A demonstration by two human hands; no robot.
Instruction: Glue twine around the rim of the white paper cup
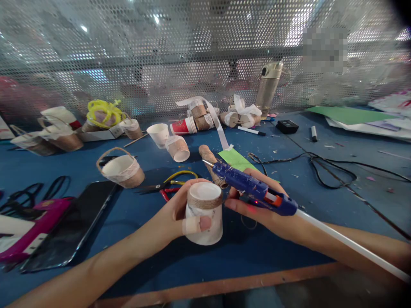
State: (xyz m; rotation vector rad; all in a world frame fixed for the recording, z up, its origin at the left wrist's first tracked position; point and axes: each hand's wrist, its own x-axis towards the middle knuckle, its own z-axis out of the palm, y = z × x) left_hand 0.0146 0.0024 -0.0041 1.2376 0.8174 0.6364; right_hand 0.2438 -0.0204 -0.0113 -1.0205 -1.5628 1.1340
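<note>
Person's own body, as visible: two bare hands and forearms. Left hand point(176, 218): one item worn, a pale beige adhesive strip point(192, 225) wrapped across the thumb, smooth, flat, and close-fitting, its edge stopping short of the thumb tip, which is exposed. The left forearm point(105, 267) is bare over its visible length, slender, and tapers to a narrow wrist. Right hand point(272, 222): bare where visible, some fingers partly hidden; a small patch of red light shows on it. The right forearm point(314, 239) is likewise bare, its outer part dim.
</note>
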